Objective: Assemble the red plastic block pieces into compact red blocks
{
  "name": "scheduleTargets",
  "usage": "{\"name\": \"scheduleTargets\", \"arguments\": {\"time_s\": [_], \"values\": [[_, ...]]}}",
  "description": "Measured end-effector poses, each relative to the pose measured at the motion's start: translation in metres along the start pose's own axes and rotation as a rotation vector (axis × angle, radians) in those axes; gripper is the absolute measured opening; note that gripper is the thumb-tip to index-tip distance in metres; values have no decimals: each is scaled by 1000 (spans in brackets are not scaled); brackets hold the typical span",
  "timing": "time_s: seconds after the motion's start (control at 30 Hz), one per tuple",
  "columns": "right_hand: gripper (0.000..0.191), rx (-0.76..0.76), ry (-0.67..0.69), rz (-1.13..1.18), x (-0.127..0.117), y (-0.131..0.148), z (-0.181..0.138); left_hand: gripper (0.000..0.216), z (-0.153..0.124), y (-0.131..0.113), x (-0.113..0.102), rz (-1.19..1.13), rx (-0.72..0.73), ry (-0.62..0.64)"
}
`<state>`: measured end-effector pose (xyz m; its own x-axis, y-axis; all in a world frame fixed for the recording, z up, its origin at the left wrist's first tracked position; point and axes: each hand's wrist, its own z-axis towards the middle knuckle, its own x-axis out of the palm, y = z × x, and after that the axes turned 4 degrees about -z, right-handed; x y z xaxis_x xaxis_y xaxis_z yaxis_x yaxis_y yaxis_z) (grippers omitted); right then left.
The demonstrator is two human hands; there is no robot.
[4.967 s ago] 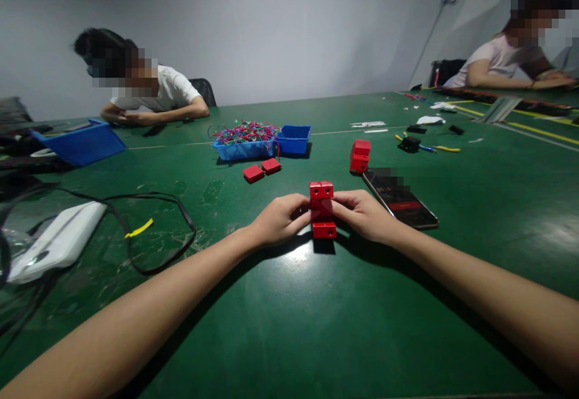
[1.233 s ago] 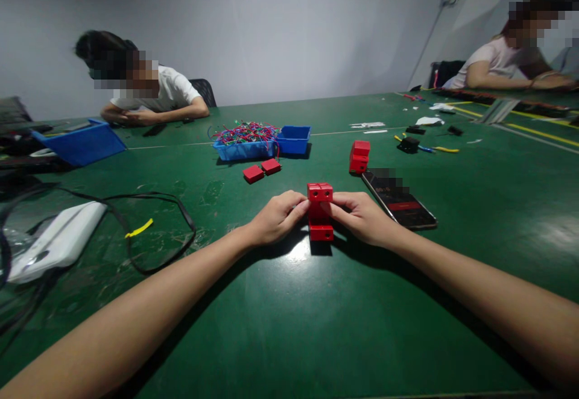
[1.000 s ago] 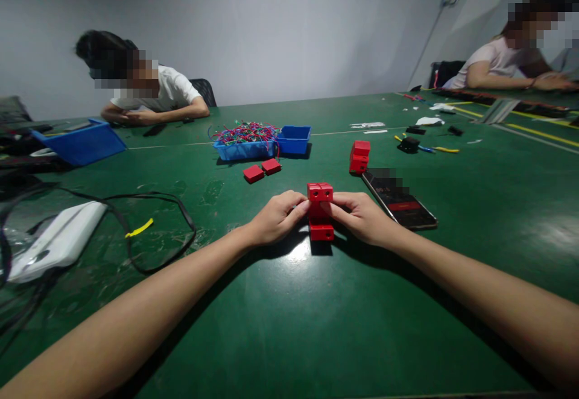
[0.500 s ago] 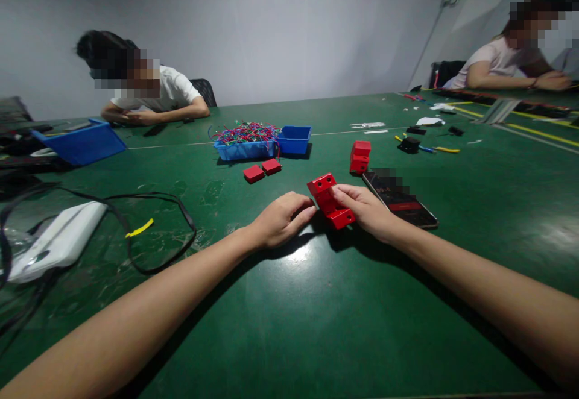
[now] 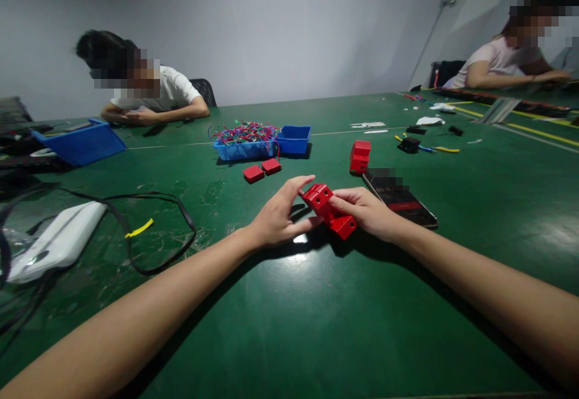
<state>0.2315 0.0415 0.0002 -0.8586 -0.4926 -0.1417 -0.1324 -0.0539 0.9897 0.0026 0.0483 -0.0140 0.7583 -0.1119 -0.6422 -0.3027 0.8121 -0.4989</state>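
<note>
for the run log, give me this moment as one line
right hand: holds red block, tilted; left hand: open at block's end, contact unclear; phone: beyond right hand; wires: in blue bin

The head camera looks forward and down over a green table.

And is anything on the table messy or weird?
The colourful wires look messy: they're tangled and heaped above the rim of their blue bin, with some poking over its sides. The red block is tilted, but the right hand is holding it.
</note>
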Motion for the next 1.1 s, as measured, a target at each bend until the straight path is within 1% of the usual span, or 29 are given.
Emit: {"name": "scheduleTargets", "arguments": {"time_s": [0.07, 0.13, 0.27, 0.4, 0.53, 0.6, 0.7, 0.77, 0.83, 0.87, 0.93, 1.03, 1.1], "values": [[49, -3, 37, -40, -1, 1, -1, 62, -1, -2, 1, 23, 57, 62], [49, -4, 51, -66, -1, 2, -2, 56, -1, -3, 1, 34, 49, 66], [48, 12, 22, -86, 0, 2, -2, 47, -3, -2, 1, 1, -24, 55], [48, 12, -28, -66, 2, 2, -1, 36, -3, -2, -1, -60, -127, 44], [55, 27, -104, 36, 3, 1, 2, 38, 0, -3, -3, -89, -220, -20], [56, 15, -145, 51, 2, -1, 4, 38, 2, -2, -3, -113, -285, -66], [54, -36, -187, 22, 2, -4, 4, 37, 4, 2, -2, -197, -413, -167], [50, -64, -203, -10, 2, -4, 4, 44, 6, 7, -1, -258, -505, -262], [57, -66, -196, -14, 2, -4, 3, 51, 8, 10, -1, -279, -583, -343], [62, -61, -185, -2, 1, -4, 3, 52, 9, 12, -1, -296, -601, -360], [65, -60, -165, 27, 1, -4, 3, 53, 10, 12, -1, -342, -612, -354], [59, -71, -155, 22, 1, -5, 3, 51, 10, 9, -1, -398, -611, -323], [55, -74, -169, 4, 1, -5, 3, 48, 9, 7, -1, -382, -593, -314]]}}
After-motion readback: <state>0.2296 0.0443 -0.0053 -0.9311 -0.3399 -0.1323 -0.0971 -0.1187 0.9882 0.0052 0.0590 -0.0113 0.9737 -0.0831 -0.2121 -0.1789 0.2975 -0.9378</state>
